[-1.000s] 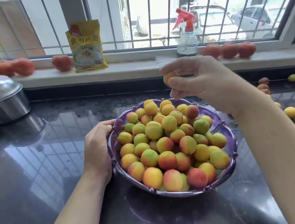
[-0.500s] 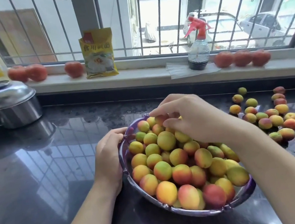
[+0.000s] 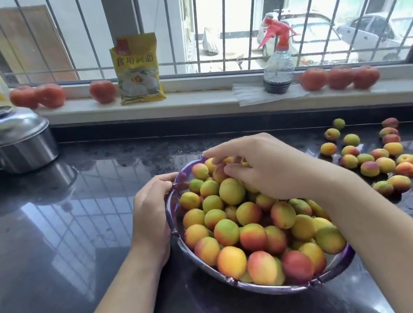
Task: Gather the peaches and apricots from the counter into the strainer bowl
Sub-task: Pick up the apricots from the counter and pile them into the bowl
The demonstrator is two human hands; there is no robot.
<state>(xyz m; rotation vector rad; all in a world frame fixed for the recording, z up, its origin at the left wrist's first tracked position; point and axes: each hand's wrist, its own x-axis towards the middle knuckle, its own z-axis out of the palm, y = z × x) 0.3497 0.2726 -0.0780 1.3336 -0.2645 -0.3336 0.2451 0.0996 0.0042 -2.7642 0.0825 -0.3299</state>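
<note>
Gripping the near-left rim of the purple plastic strainer bowl [image 3: 173, 217] with my left hand [image 3: 152, 215], fingers curled over its edge, I rest my right hand [image 3: 263, 171] on the heaped yellow-and-red peaches and apricots [image 3: 250, 225] at the bowl's far side, fingers bent among them, though I cannot tell whether they pinch a fruit. More small loose fruit [image 3: 382, 161] lies scattered on the glossy black stone bench [image 3: 49, 239] to my right, well apart from the bowl.
</note>
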